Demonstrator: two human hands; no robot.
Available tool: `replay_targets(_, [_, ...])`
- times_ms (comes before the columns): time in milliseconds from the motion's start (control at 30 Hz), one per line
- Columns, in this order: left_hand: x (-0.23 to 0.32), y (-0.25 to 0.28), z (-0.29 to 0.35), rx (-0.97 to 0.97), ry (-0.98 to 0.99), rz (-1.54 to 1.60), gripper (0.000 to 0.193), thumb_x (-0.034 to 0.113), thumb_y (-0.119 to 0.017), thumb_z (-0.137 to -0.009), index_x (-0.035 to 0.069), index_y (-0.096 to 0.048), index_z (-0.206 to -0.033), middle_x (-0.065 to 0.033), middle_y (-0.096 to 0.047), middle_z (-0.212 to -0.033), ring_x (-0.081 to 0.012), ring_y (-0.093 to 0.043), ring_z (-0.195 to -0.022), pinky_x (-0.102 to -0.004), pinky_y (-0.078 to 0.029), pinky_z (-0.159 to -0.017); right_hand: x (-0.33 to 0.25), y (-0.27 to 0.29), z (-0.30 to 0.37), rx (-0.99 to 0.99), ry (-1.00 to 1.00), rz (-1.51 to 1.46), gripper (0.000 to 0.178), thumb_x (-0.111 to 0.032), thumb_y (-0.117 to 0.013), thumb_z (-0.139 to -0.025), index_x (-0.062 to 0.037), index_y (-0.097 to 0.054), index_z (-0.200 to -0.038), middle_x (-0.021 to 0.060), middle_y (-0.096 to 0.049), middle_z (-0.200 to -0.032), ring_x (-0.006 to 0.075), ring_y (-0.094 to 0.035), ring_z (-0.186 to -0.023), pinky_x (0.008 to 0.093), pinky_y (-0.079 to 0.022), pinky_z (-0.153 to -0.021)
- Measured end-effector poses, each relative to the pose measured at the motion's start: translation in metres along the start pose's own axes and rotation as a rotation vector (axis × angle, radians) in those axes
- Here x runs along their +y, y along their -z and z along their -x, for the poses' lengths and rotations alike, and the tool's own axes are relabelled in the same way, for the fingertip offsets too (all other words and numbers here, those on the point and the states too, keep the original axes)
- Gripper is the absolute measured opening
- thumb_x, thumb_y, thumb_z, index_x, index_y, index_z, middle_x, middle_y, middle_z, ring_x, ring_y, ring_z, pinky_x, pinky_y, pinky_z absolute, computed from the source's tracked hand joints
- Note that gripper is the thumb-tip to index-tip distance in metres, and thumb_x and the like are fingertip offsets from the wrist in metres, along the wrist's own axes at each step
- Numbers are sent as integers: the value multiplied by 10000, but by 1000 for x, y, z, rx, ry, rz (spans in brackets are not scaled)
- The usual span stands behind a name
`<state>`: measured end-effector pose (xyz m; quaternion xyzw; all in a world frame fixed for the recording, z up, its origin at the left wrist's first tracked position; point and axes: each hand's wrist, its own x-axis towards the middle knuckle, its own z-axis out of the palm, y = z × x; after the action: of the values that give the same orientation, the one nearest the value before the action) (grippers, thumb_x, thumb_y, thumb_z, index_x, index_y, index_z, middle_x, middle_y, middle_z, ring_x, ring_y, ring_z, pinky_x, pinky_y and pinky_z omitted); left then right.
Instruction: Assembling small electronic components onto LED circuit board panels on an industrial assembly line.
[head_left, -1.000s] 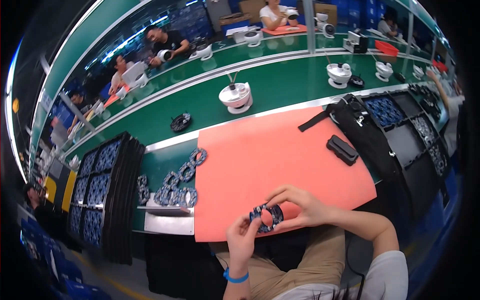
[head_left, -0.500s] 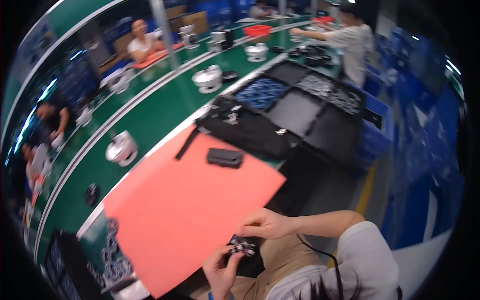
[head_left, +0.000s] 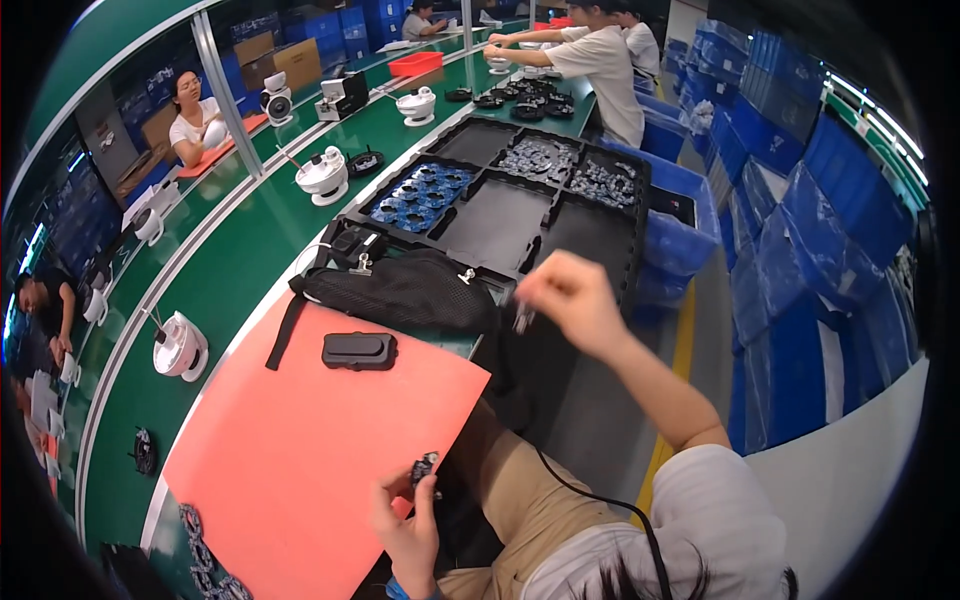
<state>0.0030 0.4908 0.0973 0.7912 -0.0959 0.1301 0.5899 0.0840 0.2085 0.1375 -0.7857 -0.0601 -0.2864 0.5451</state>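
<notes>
Over the near edge of the pink mat (head_left: 330, 450), my left hand (head_left: 405, 520) pinches a small dark part with shiny bits (head_left: 425, 466) between thumb and fingers. My right hand (head_left: 573, 300) is raised away from it, beside the black compartment tray (head_left: 500, 225). Its fingers are closed, and a small shiny piece (head_left: 523, 317) hangs at the fingertips, too blurred to name. A black oblong case (head_left: 359, 351) lies on the mat. Beyond it rests a black mesh bag (head_left: 410, 290) with metal clips.
White rounded units (head_left: 181, 346) stand along the green conveyor (head_left: 240, 270). Blue and grey parts fill some tray compartments. Blue bins (head_left: 680, 215) and wrapped blue crates (head_left: 800, 330) stand at right. A co-worker (head_left: 605, 80) reaches across the far bench. A black cable (head_left: 600, 500) crosses my lap.
My hands have come apart: the right has lifted up and away toward the tray, while the left keeps the dark part near the mat's edge. The view has shifted.
</notes>
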Motion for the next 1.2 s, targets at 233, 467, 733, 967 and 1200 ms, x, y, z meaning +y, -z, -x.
replay_targets(233, [-4, -13, -8, -44, 123, 215, 172, -22, -569, -867, -39, -513, -1028, -79, -583, -833, -101, -558, -701, -205, -454, -596, 124, 110, -60, 68, -382, 463, 257, -257, -670, -806, -2, -664, -772, 81, -648, -629, 133, -621, -596, 258, -470, -557])
replay_targets(467, [3, -38, -4, -184, 148, 294, 181, -42, -575, -846, -46, -576, -1027, -76, -590, -880, -101, -561, -748, -219, -466, -647, 49, 46, -14, -144, -88, 349, 133, -131, -647, -800, -17, -628, -868, 62, -608, -752, 101, -581, -631, 240, -461, -582])
replay_targets(733, [6, -63, -1, -165, -7, 295, 217, -79, -622, -792, -31, -575, -998, -100, -568, -919, -144, -573, -783, -232, -469, -664, -23, -1, 45, -809, -45, -265, 181, -97, -726, -774, -8, -655, -915, 57, -667, -834, 122, -649, -713, 244, -519, -659])
replay_targets(967, [-2, -36, 5, 42, 25, 282, 274, -16, -495, -873, -14, -448, -1143, -114, -538, -1053, -172, -556, -944, -287, -437, -849, 38, 43, 18, 216, -192, 52, 139, -66, -691, -784, -31, -575, -854, 25, -631, -743, 67, -592, -703, 213, -469, -643])
replay_targets(1200, [-24, 7, 13, 241, 36, 234, 220, -45, -485, -858, -17, -458, -1075, -101, -539, -967, -162, -547, -884, -287, -450, -818, 83, 79, 18, 191, -146, 939, 123, -193, -661, -763, -89, -594, -762, 33, -607, -667, 235, -572, -752, 381, -397, -699])
